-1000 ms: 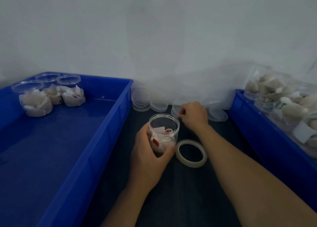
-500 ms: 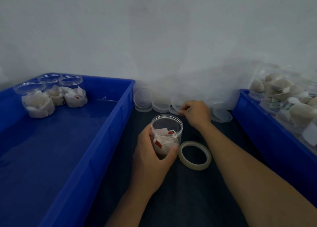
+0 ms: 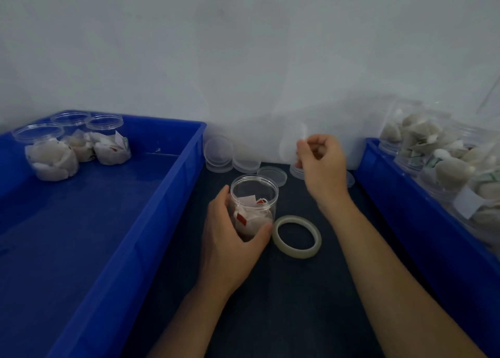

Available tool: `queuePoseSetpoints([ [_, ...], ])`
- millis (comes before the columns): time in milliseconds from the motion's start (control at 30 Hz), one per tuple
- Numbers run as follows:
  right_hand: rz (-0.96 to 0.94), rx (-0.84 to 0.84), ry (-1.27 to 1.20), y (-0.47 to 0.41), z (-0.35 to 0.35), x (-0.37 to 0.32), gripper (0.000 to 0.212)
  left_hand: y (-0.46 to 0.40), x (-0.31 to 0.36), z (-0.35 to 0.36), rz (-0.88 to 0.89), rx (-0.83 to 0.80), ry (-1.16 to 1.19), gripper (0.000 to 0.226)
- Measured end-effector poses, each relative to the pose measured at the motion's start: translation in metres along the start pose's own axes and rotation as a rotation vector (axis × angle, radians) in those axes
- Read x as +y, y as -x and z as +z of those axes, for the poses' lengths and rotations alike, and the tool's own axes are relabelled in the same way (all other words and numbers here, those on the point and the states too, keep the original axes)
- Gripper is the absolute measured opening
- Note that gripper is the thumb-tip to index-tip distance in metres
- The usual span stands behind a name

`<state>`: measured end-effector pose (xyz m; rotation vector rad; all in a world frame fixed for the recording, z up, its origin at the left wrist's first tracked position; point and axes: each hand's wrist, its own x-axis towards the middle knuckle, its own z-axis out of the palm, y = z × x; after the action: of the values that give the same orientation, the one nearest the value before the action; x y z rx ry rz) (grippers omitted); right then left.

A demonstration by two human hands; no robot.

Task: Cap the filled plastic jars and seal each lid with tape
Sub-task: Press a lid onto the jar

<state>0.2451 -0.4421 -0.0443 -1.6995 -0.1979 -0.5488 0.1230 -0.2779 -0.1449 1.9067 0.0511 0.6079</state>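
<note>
An uncapped clear jar (image 3: 254, 192) with tea bags inside stands on the dark mat, and my left hand (image 3: 230, 238) grips it round its side. My right hand (image 3: 323, 163) is raised above the back of the mat and pinches a faint, clear lid (image 3: 290, 144) held on edge. A roll of clear tape (image 3: 296, 236) lies flat just right of the jar, touched by neither hand.
Loose clear lids (image 3: 218, 152) lie in stacks along the wall behind the jar. A blue bin (image 3: 162, 195) on the left holds three capped filled jars (image 3: 51, 155). Another blue bin (image 3: 405, 211) on the right holds several filled jars (image 3: 422, 138).
My right hand has lifted up and to the right from the lids by the wall, bringing one clear lid with it. My left hand stays on the jar.
</note>
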Motion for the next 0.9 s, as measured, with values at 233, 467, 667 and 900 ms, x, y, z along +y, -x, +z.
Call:
queuePoseSetpoints([
  [233,0.319,-0.468,-0.531,0.033,-0.024,-0.051,0.011,0.001,0.009,-0.003,0.061,0.023,0.03,0.109],
  [467,0.4,-0.432,-0.258,0.056,-0.019,-0.029,0.017,0.001,0.01,-0.002,0.123,0.061,0.047,0.097],
  [667,0.365,-0.209,-0.213,0.076,-0.011,-0.019,0.005,0.0,0.012,-0.001,0.114,0.069,0.033,0.092],
  [900,0.214,-0.086,-0.191,0.091,0.004,-0.012,0.007,-0.001,0.015,-0.002,0.134,0.07,0.03,0.086],
])
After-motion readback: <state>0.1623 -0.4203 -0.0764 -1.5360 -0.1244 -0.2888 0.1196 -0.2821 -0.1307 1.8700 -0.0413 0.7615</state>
